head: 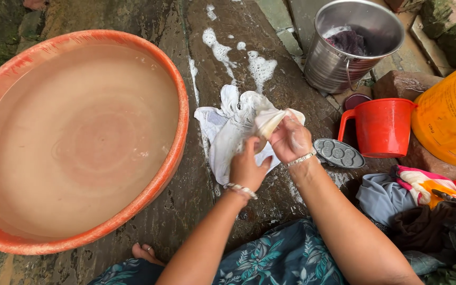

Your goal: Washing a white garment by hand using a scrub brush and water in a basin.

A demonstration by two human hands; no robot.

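A wet white cloth (227, 127) lies bunched on the dark wet stone slab (186, 200) in the middle of the view. My left hand (246, 168) grips a fold of it from the near side. My right hand (290, 140) pinches another part of the same cloth just to the right, fingers soapy. Both hands are close together, with the cloth stretched between them. Each wrist wears a metal bangle.
A large orange basin (178, 89) of murky water fills the left. A steel bucket (339, 66) with dark laundry stands at the back right, a red mug (383, 126) and yellow container (447, 119) beside it. Piled clothes (423, 200) lie at right. Soap foam (262, 66) spots the stone.
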